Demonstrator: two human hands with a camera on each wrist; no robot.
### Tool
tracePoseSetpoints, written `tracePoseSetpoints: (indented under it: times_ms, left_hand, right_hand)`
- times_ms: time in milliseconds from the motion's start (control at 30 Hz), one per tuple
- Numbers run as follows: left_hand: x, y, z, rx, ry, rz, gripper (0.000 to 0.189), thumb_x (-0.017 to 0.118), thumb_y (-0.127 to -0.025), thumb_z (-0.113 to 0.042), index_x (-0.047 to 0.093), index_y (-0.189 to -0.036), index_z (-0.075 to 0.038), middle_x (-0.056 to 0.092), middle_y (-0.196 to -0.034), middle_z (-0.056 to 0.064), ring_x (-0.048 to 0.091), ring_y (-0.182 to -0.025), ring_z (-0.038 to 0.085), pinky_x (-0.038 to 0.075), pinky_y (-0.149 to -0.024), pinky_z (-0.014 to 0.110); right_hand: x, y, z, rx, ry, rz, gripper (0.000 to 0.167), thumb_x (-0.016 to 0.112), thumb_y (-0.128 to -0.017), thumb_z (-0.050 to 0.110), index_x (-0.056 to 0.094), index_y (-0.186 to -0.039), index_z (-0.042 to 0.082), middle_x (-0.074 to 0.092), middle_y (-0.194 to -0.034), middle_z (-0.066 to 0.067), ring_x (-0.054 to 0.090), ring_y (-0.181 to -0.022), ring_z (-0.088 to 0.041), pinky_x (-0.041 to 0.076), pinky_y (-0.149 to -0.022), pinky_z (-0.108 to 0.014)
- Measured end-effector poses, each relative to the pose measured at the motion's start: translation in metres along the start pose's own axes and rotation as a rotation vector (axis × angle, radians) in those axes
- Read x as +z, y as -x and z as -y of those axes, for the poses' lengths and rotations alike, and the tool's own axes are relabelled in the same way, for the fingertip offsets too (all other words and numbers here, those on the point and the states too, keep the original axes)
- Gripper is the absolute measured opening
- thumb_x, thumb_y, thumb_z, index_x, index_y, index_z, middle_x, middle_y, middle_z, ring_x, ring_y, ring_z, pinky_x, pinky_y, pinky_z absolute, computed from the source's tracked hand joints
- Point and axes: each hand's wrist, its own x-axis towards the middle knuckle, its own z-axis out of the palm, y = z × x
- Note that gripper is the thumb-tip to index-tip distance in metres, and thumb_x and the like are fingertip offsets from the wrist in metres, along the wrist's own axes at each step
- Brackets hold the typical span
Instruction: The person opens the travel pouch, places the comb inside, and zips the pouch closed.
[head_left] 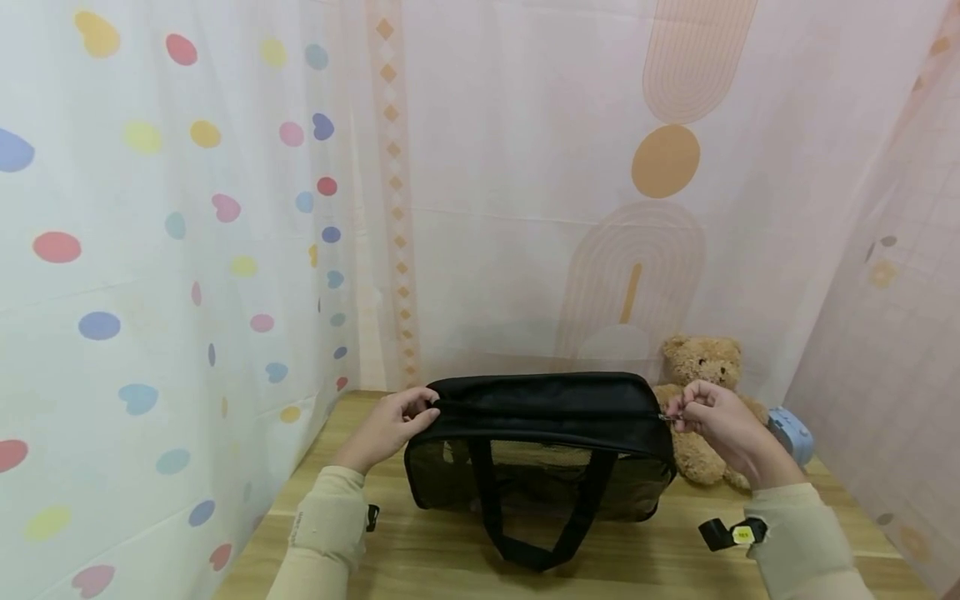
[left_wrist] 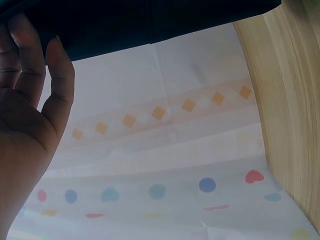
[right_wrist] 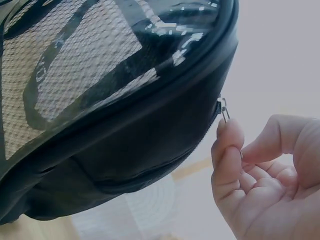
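Note:
A black bag (head_left: 540,392) with see-through sides and a mesh panel (right_wrist: 95,55) stands on the wooden table. One strap handle (head_left: 487,492) hangs down its near side. At the bag's top left end, my left hand (head_left: 392,427) pinches the edge between fingers and thumb; the left wrist view shows that hand (left_wrist: 30,85) against the dark fabric. My right hand (head_left: 723,429) is at the opposite end. Its thumb and forefinger pinch a metal zipper pull (right_wrist: 224,109), whose lower end is hidden by the fingertips. The zipper line runs along the bag's top.
Behind my right hand sits a brown teddy bear (head_left: 701,458), partly covered by the hand and bag. A light blue object (head_left: 792,435) is beside it at the right. Patterned curtains (head_left: 480,208) enclose the wooden table (head_left: 405,558) at the back and both sides.

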Motion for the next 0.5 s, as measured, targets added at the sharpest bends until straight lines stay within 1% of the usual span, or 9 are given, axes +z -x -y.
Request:
tracePoseSetpoints:
  times_ms: [233,367,500]
  left_hand:
    - [0.000,0.001,-0.002,-0.011,-0.007,0.005,0.025,0.061,-0.104,-0.027,0.065,-0.122,-0.010,0.059,-0.089,-0.001,0.053,-0.077,0.018,0.045,-0.068,0.033]
    - [0.000,0.002,-0.002,-0.019,-0.009,-0.001,0.023,0.062,-0.104,-0.025,0.065,-0.122,-0.011,0.059,-0.088,-0.001,0.053,-0.077,0.018,0.046,-0.068,0.032]
    - [-0.001,0.002,-0.003,-0.021,-0.007,-0.001,0.023,0.062,-0.104,-0.025,0.065,-0.122,-0.011,0.059,-0.089,-0.001,0.053,-0.077,0.018,0.046,-0.068,0.033]
  right_hand:
    - [-0.004,0.006,-0.020,0.022,-0.083,-0.059,0.017,0.040,-0.105,-0.002,0.041,-0.090,0.006,0.059,-0.095,-0.003,0.057,-0.083,-0.015,0.050,-0.074,-0.028]
    - [-0.004,0.008,-0.034,0.029,-0.190,-0.085,0.019,0.043,-0.104,-0.004,0.043,-0.089,0.007,0.059,-0.092,-0.002,0.057,-0.080,-0.013,0.050,-0.073,-0.026]
    - [-0.002,0.009,-0.050,0.014,-0.319,-0.093,0.023,0.040,-0.103,-0.006,0.045,-0.087,0.009,0.059,-0.091,-0.001,0.056,-0.078,-0.013,0.050,-0.073,-0.025]
